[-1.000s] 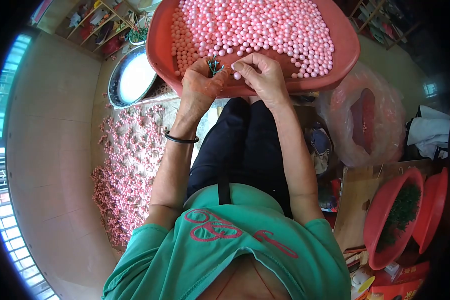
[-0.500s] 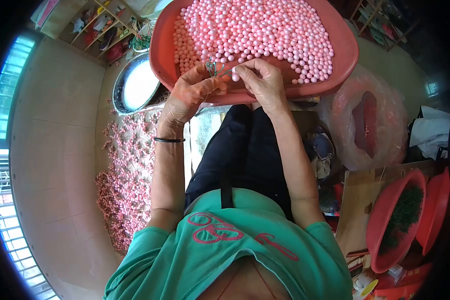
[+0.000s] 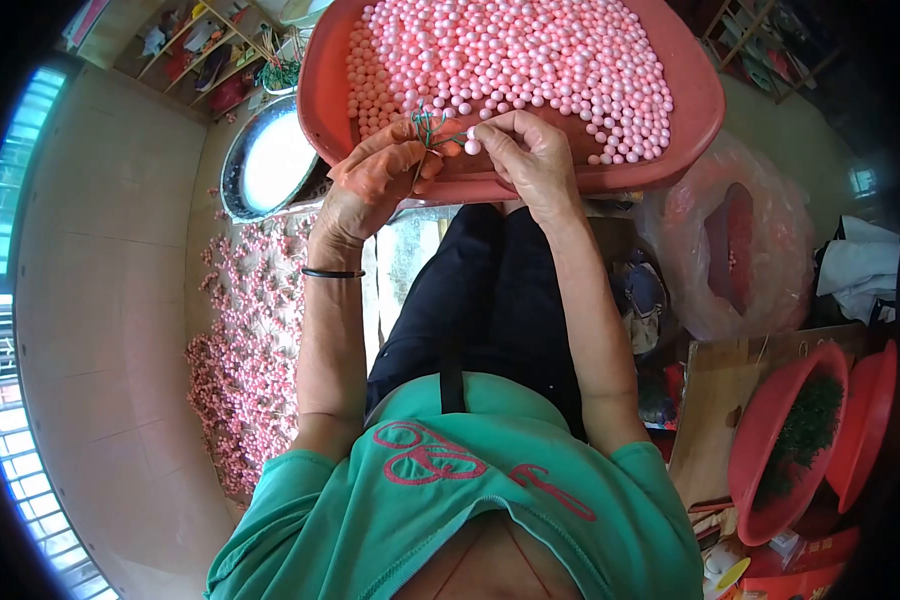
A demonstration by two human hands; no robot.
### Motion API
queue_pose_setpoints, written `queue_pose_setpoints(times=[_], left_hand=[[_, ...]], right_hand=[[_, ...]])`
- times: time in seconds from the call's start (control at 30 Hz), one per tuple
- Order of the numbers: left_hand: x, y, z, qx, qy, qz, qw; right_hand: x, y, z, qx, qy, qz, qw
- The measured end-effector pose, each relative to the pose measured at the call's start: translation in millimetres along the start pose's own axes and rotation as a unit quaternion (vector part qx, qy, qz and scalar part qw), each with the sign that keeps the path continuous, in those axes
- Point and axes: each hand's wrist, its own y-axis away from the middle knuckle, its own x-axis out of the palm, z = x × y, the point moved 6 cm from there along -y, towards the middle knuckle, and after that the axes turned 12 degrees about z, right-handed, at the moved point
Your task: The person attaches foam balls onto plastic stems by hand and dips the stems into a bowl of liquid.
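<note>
My left hand (image 3: 385, 180), with orange coverings on its fingers, is closed around a small bunch of green wire stems (image 3: 427, 128) that fan out above the fingertips. In a pinch between thumb and forefinger, my right hand (image 3: 530, 160) holds a pink bead (image 3: 472, 147) at the end of one stem. Both hands are over the near rim of a red basin (image 3: 685, 130). Inside it lies a heap of loose pink beads (image 3: 515, 55). How far the bead sits on the stem is too small to tell.
A dark-rimmed bowl of white stuff (image 3: 282, 165) stands left of the basin. Pink beaded stems (image 3: 255, 370) cover the floor at left. On the right are a clear plastic bag (image 3: 780, 240) and a red tub (image 3: 755, 450) with green stems (image 3: 805, 425) inside.
My left hand has turned slightly, and the green stems stand more upright. My right hand still pinches the bead, almost in the same place. The view has shifted a little.
</note>
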Motion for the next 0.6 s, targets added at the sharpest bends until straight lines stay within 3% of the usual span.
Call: queue_pose_setpoints(times=[0.03, 0.07, 0.17, 0.33, 0.6], left_hand=[[2.2, 0.6, 6.7, -0.038, 0.182, -0.02, 0.982], [7.6, 0.9, 12.2, -0.074, 0.357, -0.04, 0.93], [8.0, -0.3, 13.2, -0.121, 0.306, -0.081, 0.941], [7.5, -3.3, 15.3, -0.134, 0.266, -0.047, 0.953], [7.6, -5.7, 13.5, -0.142, 0.256, -0.037, 0.956]], right_hand=[[-0.1, 0.1, 0.3, 0.001, 0.002, 0.001, 1.0], [-0.2, 0.3, 0.6, 0.003, 0.002, 0.003, 1.0], [0.6, 0.9, 3.0, 0.006, 0.005, 0.007, 1.0], [2.8, -3.1, 7.1, 0.025, -0.004, 0.027, 0.999], [3.9, -36.8, 28.3, -0.019, 0.164, 0.115, 0.98]])
